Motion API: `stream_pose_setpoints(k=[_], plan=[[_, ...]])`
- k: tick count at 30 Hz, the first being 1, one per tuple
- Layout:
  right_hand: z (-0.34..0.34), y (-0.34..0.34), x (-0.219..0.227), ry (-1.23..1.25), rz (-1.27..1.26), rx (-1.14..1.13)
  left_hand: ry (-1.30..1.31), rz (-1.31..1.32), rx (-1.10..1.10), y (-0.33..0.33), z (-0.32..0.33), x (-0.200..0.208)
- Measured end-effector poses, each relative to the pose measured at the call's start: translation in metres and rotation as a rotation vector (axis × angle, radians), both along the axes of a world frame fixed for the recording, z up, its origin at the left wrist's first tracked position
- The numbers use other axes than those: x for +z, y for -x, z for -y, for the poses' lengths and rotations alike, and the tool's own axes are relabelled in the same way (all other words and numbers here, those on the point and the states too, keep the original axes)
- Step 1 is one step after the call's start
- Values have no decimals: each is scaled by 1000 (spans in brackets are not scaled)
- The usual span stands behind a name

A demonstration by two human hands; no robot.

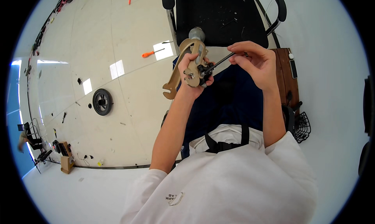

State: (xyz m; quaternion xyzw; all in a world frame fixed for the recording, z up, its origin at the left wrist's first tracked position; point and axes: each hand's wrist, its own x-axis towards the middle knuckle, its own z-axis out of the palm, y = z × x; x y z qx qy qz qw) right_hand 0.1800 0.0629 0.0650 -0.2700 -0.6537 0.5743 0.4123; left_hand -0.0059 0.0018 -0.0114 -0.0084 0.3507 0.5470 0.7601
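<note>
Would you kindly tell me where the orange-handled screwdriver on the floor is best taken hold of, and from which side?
Probably by its orange handle, from above: the screwdriver lies flat, the handle is thicker than the shaft and faces away from the chair.

floor (144,114) pale, glossy — light patches (116,69) | chair (218,11) black | wall (105,185) white
</note>
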Motion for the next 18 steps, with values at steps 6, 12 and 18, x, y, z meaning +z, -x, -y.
stream_pose_setpoints(k=[6,12,18], plan=[[7,-2,-11,209,-148,-35,-26,6,9,-1,3,2],[11,8,-36,623,-634,70,32,10,9,-5,1,3],[11,19,-16,699,-576,83,26,-14,-4,-4,0,2]])
